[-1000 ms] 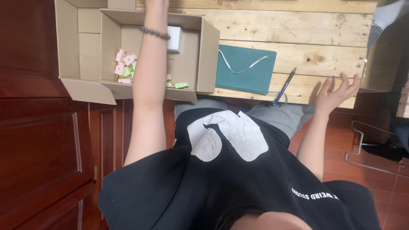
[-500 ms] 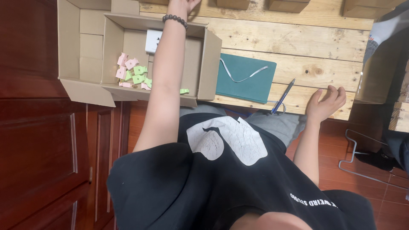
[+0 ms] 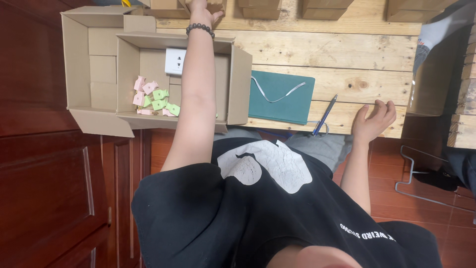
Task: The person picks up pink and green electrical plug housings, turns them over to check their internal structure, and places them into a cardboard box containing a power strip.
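Presently: left hand (image 3: 202,9) reaching to the far small cardboard box (image 3: 166,8), grip indiscernible; right hand (image 3: 374,118) open, empty, at near table (image 3: 347,59) edge beside blue pen (image 3: 325,115) and teal notebook (image 3: 281,97).

The scene is evenly and softly lit, with daylight-like brightness on the pale wooden table (image 3: 342,49). Shadows are faint: a soft one lies inside the open cardboard box (image 3: 148,59) along its walls. The dark red cabinet door (image 3: 54,193) at the left shows a dull sheen but no hard glare. Focus is fairly sharp across the frame; the black shirt (image 3: 277,213) near the bottom edge looks slightly soft and stretched.
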